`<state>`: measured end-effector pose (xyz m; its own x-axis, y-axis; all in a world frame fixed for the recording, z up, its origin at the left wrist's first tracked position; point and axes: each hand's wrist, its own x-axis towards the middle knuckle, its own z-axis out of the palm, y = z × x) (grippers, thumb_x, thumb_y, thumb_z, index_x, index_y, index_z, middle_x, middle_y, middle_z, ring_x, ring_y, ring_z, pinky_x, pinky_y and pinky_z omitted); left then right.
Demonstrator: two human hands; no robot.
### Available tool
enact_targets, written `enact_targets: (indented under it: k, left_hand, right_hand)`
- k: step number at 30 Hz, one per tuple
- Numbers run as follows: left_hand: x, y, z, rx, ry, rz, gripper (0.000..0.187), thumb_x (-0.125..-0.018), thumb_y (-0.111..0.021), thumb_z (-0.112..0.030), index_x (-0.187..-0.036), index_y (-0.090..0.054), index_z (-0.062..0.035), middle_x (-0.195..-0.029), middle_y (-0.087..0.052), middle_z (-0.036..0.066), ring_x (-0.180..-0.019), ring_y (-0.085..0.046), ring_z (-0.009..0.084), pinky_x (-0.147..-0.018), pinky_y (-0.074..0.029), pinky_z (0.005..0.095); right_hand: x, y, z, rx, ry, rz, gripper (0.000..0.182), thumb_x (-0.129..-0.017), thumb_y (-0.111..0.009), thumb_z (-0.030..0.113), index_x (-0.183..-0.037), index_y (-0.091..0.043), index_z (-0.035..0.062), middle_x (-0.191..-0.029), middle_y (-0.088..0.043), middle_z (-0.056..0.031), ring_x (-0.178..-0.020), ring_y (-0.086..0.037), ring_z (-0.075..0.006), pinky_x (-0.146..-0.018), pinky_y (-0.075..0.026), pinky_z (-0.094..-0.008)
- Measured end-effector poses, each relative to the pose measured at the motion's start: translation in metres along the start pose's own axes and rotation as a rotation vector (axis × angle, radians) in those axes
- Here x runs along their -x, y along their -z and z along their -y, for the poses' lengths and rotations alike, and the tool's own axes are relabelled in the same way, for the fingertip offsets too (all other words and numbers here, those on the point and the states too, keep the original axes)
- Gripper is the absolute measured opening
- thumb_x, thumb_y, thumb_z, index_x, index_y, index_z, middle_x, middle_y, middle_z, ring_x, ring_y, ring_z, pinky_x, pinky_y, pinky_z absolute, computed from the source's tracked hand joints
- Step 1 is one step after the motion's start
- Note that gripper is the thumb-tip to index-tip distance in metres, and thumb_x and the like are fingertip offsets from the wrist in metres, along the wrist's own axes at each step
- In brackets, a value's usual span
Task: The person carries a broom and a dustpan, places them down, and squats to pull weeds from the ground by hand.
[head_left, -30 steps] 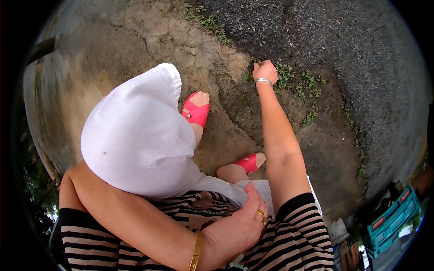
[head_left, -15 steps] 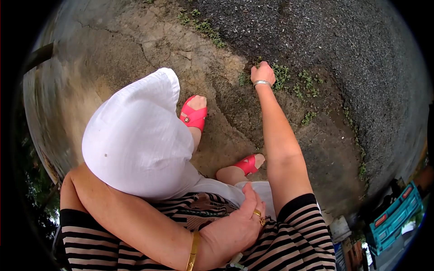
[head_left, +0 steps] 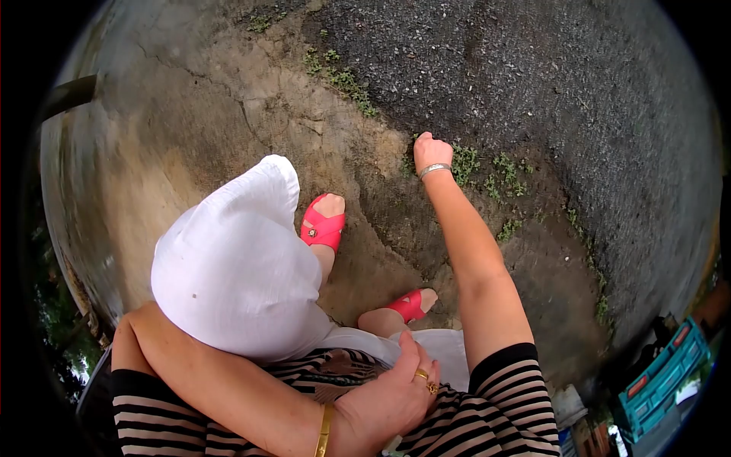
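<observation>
My right hand (head_left: 432,152), with a silver bracelet at its wrist, is closed in a fist low over the edge between concrete and gravel. A small green weed (head_left: 416,142) shows at the side of its fingers, mostly hidden by the fist. Just beside it grow low leafy weeds (head_left: 466,164). My left hand (head_left: 390,397), wearing gold rings and a gold bangle, lies across my lap against the striped shirt (head_left: 487,419). Its fingers are curled inward, and whatever they may hold is hidden.
White cloth over my bent knee (head_left: 236,266) covers the left middle. My feet wear red sandals (head_left: 324,227) on cracked concrete (head_left: 198,114). Dark gravel (head_left: 518,68) spreads to the upper right. A teal plastic crate (head_left: 662,381) stands at the lower right.
My view has shifted, so the ground and feet sit lower in the picture. My right fist has turned slightly, and the weed sprig earlier visible above it shows less. The left hand stays on my lap.
</observation>
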<state>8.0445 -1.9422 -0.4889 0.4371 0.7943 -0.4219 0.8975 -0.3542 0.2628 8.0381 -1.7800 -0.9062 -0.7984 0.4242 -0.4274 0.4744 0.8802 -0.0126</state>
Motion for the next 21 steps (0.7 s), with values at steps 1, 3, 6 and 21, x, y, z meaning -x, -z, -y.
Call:
enact_targets:
  k: [1,3,6,21]
  left_hand:
    - [-0.001,0.005,-0.001,0.003,0.007,0.024,0.035,-0.086,-0.039,-0.021,-0.102,-0.061,0.001,-0.097,-0.061,0.018,-0.096,-0.056,0.0367,-0.092,-0.039,0.0529]
    - [-0.001,0.007,-0.001,0.005,0.013,0.036,0.035,-0.086,-0.039,-0.021,-0.102,-0.061,0.0016,-0.096,-0.061,0.019,-0.096,-0.056,0.0375,-0.092,-0.039,0.0528]
    - [0.0,0.003,-0.004,0.019,0.014,-0.002,0.036,-0.086,-0.039,-0.021,-0.103,-0.06,0.0025,-0.097,-0.061,0.02,-0.097,-0.055,0.0387,-0.091,-0.039,0.0528]
    - [0.0,-0.003,-0.008,0.011,0.015,-0.001,0.036,-0.086,-0.039,-0.019,-0.104,-0.06,0.0039,-0.099,-0.06,0.022,-0.094,-0.055,0.0382,-0.09,-0.039,0.0524]
  right_hand:
    - [0.002,0.001,-0.001,-0.01,0.0,0.006,0.013,-0.084,-0.049,0.011,-0.086,-0.055,-0.0001,-0.071,-0.068,-0.0136,-0.066,-0.069,-0.0237,-0.055,-0.053,-0.0343]
    - [0.003,-0.003,-0.001,-0.024,-0.002,0.012,0.011,-0.085,-0.049,0.011,-0.086,-0.055,0.0009,-0.07,-0.068,-0.0142,-0.064,-0.068,-0.0253,-0.053,-0.053,-0.0356]
    - [0.005,-0.001,0.0,-0.04,-0.036,0.004,0.012,-0.084,-0.05,0.011,-0.086,-0.056,0.0011,-0.07,-0.068,-0.0142,-0.065,-0.068,-0.0256,-0.054,-0.053,-0.036]
    - [-0.009,0.0,-0.002,-0.267,-0.314,0.201,0.022,-0.088,-0.048,0.013,-0.098,-0.058,-0.0038,-0.089,-0.067,-0.0196,-0.082,-0.067,-0.0297,-0.068,-0.054,-0.0394]
